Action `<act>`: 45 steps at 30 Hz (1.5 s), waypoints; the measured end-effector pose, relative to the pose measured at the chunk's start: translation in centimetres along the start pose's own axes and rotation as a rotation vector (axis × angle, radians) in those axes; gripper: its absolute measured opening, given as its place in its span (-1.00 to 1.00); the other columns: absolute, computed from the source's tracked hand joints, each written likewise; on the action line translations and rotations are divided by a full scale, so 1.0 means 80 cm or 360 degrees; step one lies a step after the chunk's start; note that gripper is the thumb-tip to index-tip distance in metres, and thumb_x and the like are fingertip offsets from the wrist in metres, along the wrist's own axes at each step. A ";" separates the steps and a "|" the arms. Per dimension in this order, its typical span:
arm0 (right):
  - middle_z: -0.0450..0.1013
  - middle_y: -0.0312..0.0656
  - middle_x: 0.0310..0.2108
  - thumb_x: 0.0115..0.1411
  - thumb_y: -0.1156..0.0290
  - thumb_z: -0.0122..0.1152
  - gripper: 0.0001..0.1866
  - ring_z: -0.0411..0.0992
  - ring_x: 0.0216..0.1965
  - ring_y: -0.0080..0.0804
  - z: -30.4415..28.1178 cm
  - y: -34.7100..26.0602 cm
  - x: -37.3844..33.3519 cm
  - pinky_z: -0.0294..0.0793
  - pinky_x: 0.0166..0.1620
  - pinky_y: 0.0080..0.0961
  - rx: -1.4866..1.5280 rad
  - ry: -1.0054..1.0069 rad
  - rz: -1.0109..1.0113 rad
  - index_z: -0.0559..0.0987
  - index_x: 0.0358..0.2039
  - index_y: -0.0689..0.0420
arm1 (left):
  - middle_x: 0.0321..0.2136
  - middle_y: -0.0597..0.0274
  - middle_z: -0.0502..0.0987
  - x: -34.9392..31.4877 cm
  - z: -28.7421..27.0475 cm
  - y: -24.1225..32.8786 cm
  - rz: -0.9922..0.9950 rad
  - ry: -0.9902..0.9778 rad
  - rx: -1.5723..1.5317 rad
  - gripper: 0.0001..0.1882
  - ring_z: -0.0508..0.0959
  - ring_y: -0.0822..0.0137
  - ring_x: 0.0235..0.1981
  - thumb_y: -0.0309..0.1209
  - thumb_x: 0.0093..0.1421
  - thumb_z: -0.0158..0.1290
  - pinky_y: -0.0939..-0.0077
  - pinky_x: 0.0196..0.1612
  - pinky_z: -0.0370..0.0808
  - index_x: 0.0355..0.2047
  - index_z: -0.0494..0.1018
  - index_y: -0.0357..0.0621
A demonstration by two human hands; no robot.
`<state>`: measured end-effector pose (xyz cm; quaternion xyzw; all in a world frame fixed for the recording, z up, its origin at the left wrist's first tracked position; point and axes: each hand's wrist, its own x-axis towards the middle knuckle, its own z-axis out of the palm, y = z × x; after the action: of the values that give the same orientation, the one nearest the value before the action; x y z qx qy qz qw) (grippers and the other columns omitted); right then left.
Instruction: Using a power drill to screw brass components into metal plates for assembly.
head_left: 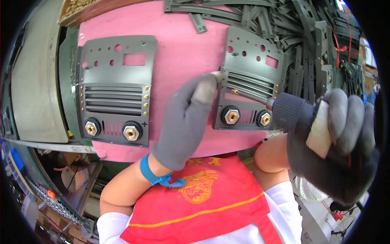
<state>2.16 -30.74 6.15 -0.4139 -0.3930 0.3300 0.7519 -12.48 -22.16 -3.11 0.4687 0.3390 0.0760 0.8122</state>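
Note:
My right hand point(345, 126), in a dark grey glove, grips a black power screwdriver point(294, 112) with a pale patch on its body. Its long bit point(254, 97) reaches left across the slats of a grey metal panel point(252, 61), and a brass screw point(234, 92) sits at the tip. My gloved left hand point(187, 118) is closed at this panel's left edge, fingertips pressed there. Fingers beneath the edge are hidden. Two sockets with hex nuts and brass centres, the left one point(231, 116) and the right one point(265, 118), sit low on the panel.
A similar panel point(115, 73) with brass screws along its sides lies to the left on the pink work surface point(183, 44). Grey metal strips and brackets point(300, 44) are heaped at the far right. A box of small brass parts point(79, 8) stands at the far left.

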 end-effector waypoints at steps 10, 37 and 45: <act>0.39 -0.13 -0.55 0.13 0.52 0.01 -0.88 0.32 -0.60 -0.41 -0.053 0.006 -0.043 0.38 -0.45 -0.43 -0.0557 0.0491 -0.0165 0.39 -0.30 0.21 | -0.50 0.37 0.37 0.002 0.021 -0.039 0.0213 0.0170 0.0635 -0.50 0.50 0.54 -0.43 -0.59 0.16 -0.13 0.67 -0.34 0.48 0.15 0.20 -0.42; 0.28 -0.24 -0.61 0.19 0.31 0.03 -0.77 0.24 -0.62 -0.48 -0.003 0.034 -0.026 0.35 -0.40 -0.39 -0.0021 0.0225 -0.0424 0.38 -0.33 0.24 | -0.64 0.32 0.09 -0.021 0.006 -0.029 0.0445 0.0134 0.0867 -0.54 0.16 0.49 -0.61 -0.53 0.17 -0.01 0.53 -0.50 0.23 0.10 0.30 -0.32; 0.29 -0.24 -0.62 0.21 0.29 0.03 -0.78 0.23 -0.65 -0.49 0.006 0.071 -0.044 0.34 -0.42 -0.43 -0.0149 0.0225 -0.0115 0.37 -0.34 0.22 | -0.65 0.37 0.10 -0.017 0.001 -0.034 0.0245 0.0086 0.0729 -0.53 0.16 0.53 -0.61 -0.54 0.16 -0.01 0.56 -0.51 0.23 0.11 0.28 -0.32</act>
<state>-0.86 -30.95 0.20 -0.4563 -0.3686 0.2539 0.7691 -13.96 -24.30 -4.64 0.6629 0.3321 0.0715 0.6672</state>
